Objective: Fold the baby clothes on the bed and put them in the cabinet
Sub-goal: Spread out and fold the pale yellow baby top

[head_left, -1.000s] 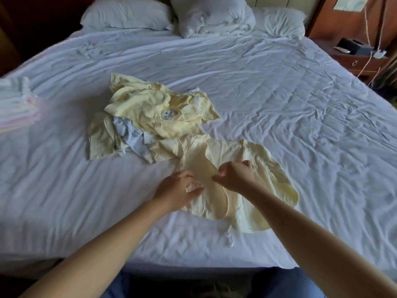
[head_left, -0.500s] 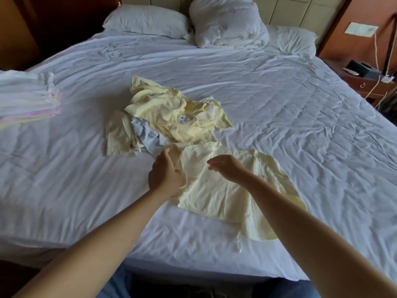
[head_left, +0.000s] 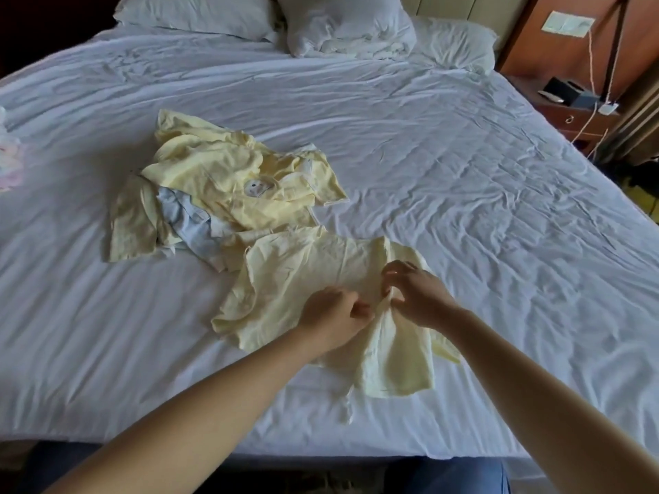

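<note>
Both hands, left hand (head_left: 333, 315) and right hand (head_left: 415, 297), pinch the yellow garment (head_left: 285, 279) midline; I advise flattening before folding

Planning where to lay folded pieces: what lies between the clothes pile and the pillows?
Only bare, wrinkled white sheet lies between the clothes pile and the pillows, as shown in the head view.

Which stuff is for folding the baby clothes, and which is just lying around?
For the job: yellow top, pinched by left hand and right hand; unfolded pile; folded stack; bed.
Just lying about: pillows; nightstand; black box.
</note>
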`<state>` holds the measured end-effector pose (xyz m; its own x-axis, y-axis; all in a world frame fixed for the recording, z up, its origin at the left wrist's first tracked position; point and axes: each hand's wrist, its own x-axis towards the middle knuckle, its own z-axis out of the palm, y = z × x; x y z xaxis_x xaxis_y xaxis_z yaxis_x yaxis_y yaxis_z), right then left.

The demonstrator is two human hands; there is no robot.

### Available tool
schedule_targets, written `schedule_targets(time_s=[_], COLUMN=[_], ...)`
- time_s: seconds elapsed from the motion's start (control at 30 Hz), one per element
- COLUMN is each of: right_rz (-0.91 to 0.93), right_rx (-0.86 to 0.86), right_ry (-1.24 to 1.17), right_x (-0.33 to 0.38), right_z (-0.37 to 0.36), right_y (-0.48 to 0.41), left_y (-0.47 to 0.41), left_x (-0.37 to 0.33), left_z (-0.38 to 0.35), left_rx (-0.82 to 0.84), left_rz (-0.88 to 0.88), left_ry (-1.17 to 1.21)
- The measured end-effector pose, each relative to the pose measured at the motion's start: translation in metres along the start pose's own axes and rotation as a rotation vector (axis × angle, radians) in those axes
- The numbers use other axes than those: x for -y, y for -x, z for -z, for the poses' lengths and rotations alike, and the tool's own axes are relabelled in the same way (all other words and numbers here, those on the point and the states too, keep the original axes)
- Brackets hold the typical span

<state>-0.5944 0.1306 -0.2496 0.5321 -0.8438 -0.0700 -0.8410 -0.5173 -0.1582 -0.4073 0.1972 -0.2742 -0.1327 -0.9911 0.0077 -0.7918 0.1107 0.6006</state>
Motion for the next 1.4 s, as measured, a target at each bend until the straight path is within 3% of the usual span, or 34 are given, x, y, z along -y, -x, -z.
schedule_targets(time_s=[0.17, 0.43, 0.6, 0.7, 0.83, 1.0, 1.17, 1.33, 1.4], right_rz=[-0.061, -0.191, -0.159, -0.082, -0.129, -0.169, -0.148, -0.280, -0.308], right_rx=[-0.126, -0.125, -0.056, 0.081, 0.202, 0.215, 0.149, 0.077, 0.063], right_ry=[-0.133, -0.319, -0.196, -0.133, -0.120, -0.122, -0.237, -0.750, -0.840], right_x=[-0.029, -0.050, -0.045, -0.042, -0.044, -0.041, -0.043, -0.040, -0.038], right_z=[-0.009, -0.018, -0.007, 0.003, 0.012, 0.019, 0.020, 0.037, 0.040], right_y=[0.018, 0.023, 0.007, -0.002, -0.012, -0.016, -0.011, -0.004, -0.004], left_y=[-0.015, -0.027, -0.027, -0.028, -0.029, -0.032, -0.042, -0.046, -0.044], left_x=[-0.010, -0.034, -0.033, -0.033, -0.035, -0.034, -0.037, -0.045, -0.046], left_z=[-0.012, -0.032, -0.040, -0.040, -0.040, -0.038, -0.033, -0.026, -0.017], left_rx=[0.020, 0.044, -0.008, -0.017, -0.009, 0.052, 0.157, 0.143, 0.154], left_rz=[-0.009, 0.020, 0.009, 0.016, 0.035, 0.044, 0.067, 0.059, 0.125], left_ry=[-0.030, -0.064, -0.032, -0.024, -0.066, -0.082, 0.162, 0.524, 0.598])
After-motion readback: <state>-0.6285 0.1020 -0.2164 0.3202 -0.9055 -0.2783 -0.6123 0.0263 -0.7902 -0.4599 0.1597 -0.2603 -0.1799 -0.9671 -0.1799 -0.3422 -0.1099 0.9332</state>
